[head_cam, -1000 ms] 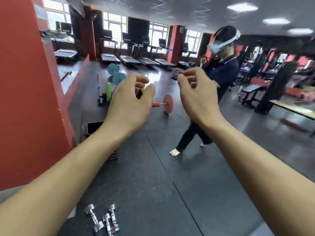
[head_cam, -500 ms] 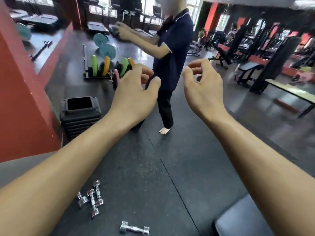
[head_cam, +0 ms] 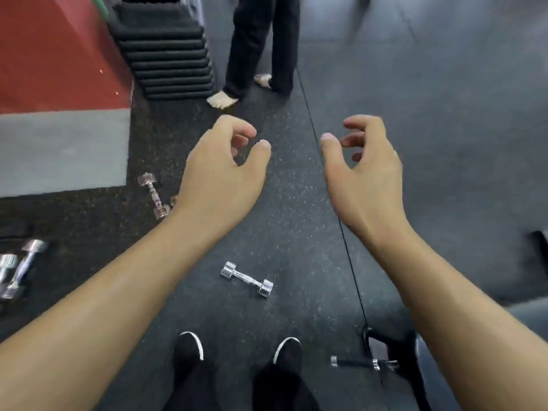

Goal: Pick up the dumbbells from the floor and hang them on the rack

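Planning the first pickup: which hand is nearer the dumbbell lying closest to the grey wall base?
Left. The left hand hovers just right of the dumbbell, wrist beside it; the right hand is farther right, beyond the floor seam.

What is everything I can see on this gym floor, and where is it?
chrome dumbbell: one, silver, on the floor between the forearms
dumbbell by the left wrist: one, silver; maybe another hidden behind the wrist
dumbbells at the left edge: about two, silver, blurred
step platforms: one stack, black, top left
wall: red with a grey base, far left
short bar: one, black with chrome ends, bottom right
other person's legs: black trousers, bare feet, top centre
floor: dark rubber mats
shoes: two, black, white-edged, bottom
left hand: fingers loosely curled, empty
right hand: likewise empty
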The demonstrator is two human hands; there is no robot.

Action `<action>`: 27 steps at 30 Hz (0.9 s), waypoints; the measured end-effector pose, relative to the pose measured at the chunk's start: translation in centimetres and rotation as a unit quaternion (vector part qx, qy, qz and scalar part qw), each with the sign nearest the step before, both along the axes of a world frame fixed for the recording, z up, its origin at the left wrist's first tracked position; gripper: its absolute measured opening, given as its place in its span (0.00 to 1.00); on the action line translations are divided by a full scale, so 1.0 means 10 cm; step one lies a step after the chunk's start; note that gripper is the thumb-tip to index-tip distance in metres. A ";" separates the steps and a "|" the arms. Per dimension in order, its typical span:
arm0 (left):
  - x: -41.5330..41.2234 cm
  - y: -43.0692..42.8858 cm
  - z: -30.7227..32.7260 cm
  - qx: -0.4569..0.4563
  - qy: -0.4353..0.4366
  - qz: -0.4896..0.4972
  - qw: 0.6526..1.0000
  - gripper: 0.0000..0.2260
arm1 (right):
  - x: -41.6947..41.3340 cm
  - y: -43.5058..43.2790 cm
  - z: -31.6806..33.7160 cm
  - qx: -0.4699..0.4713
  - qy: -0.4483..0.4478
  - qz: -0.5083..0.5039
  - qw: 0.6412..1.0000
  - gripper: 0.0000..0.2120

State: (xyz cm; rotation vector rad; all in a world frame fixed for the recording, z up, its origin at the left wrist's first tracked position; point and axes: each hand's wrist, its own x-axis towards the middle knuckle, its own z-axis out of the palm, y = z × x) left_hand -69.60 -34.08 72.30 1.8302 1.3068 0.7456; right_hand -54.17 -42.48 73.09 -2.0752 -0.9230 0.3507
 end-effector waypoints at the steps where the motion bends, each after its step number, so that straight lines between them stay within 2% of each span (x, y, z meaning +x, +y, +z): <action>1: 0.00 -0.02 -0.37 -0.012 0.013 0.003 1.000 0.06 | -0.01 -0.02 -0.36 -0.011 0.016 -0.003 1.000 0.18; 8: -0.26 -0.20 -2.96 -0.122 0.111 0.026 0.986 0.08 | -0.33 -0.40 -3.00 -0.075 0.070 -0.044 0.994 0.25; 15: -0.49 -0.35 -5.04 -0.183 0.175 0.036 0.967 0.16 | -0.63 -0.68 -5.15 -0.134 0.113 -0.092 0.980 0.25; 19: -0.51 -0.34 -5.92 -0.235 0.238 0.035 0.942 0.25 | -0.69 -0.79 -6.06 -0.209 0.147 -0.109 0.961 0.28; 23: -0.50 -0.30 -6.52 -0.287 0.299 0.029 0.910 0.32 | -0.84 -0.89 -6.67 -0.290 0.206 -0.101 0.929 0.31; 27: -0.56 -0.26 -6.83 -0.273 0.304 0.029 0.912 0.33 | -0.95 -0.91 -6.97 -0.334 0.230 -0.085 0.910 0.34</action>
